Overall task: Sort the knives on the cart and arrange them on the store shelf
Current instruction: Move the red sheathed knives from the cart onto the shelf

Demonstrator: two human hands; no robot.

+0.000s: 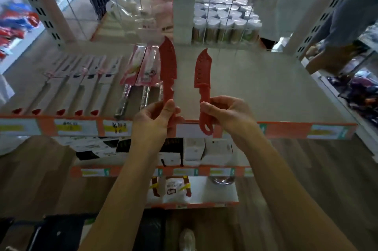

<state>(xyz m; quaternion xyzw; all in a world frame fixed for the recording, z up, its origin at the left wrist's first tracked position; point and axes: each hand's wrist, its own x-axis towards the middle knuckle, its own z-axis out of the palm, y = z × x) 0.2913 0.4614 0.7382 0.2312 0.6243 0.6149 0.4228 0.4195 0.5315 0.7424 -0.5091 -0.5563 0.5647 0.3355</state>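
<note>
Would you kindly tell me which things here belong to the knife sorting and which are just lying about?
Job: left hand with red knife; right hand with smaller red knife; boxed knives; shelf.
Lying about: jars; white boxes.

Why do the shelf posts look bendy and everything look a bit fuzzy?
Head view: the wide-angle lens leans the slotted shelf posts outward near the edges; the whole picture is soft, so the price labels cannot be read; the two red knives in the left hand and right hand stay the clearest.
</note>
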